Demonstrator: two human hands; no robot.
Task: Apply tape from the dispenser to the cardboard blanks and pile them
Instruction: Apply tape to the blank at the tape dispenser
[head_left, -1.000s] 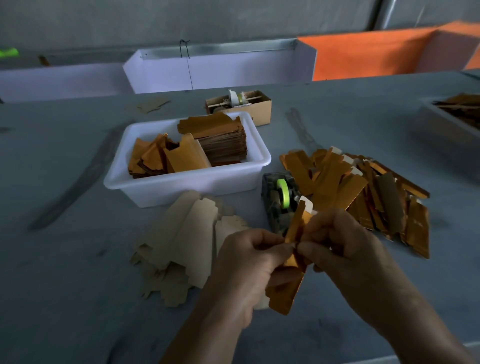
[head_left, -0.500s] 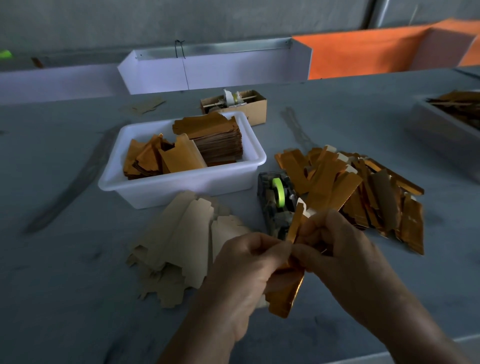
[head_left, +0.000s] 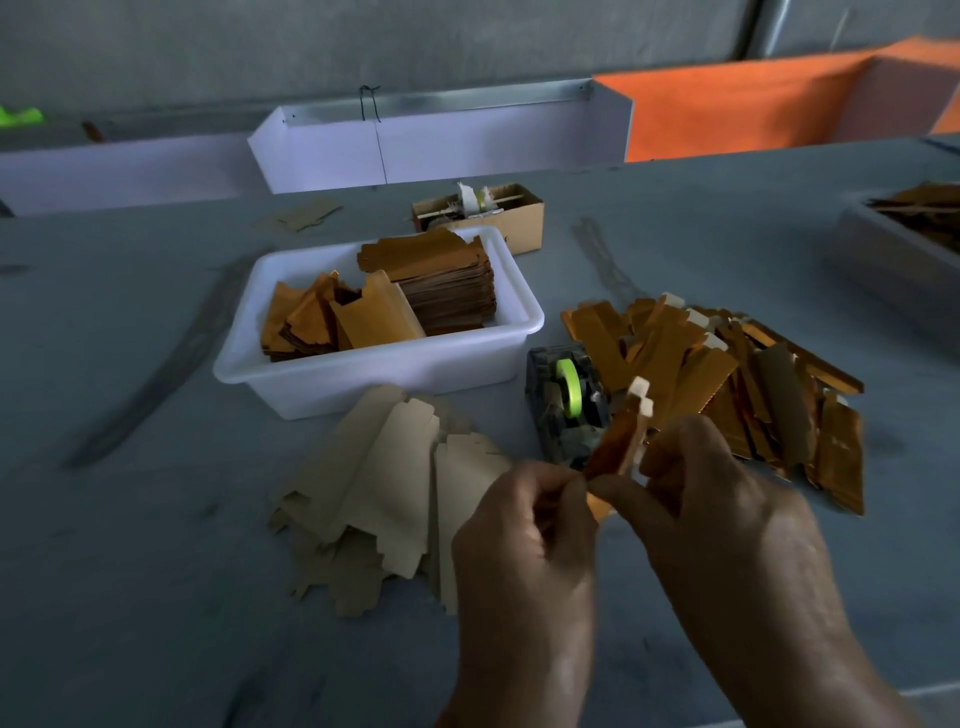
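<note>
Near the table's front edge, my left hand (head_left: 524, 540) and right hand (head_left: 727, 514) both pinch one gold blank (head_left: 618, 447), held upright above the table. Just behind it sits the tape dispenser (head_left: 566, 400); the finished pile (head_left: 737, 384) lies beside it, toward the right edge.

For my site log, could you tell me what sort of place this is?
Probably a packaging workshop bench: a white tub of stacked blanks, a tape dispenser, and a loose pile of orange blanks.
</note>
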